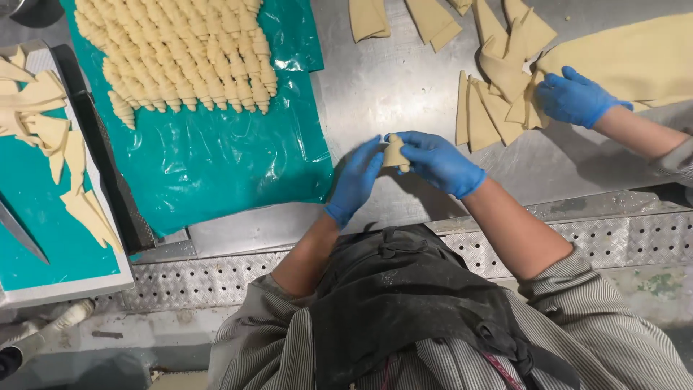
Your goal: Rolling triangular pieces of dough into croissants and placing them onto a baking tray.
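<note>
Fingers (395, 142) of both your hands close on a small dough piece (394, 154), held just above the counter (390, 87) between your left hand (355, 180) and right hand (440, 162). It looks soft and light, so hold it gently by the ends. Rolled croissants (180, 54) lie on the green sheet (216, 159); another person's gloved hand (575, 97) touches dough triangles (491, 108).

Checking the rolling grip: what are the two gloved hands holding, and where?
A small dough piece, pinched at its sides between the left hand and right hand.
</note>
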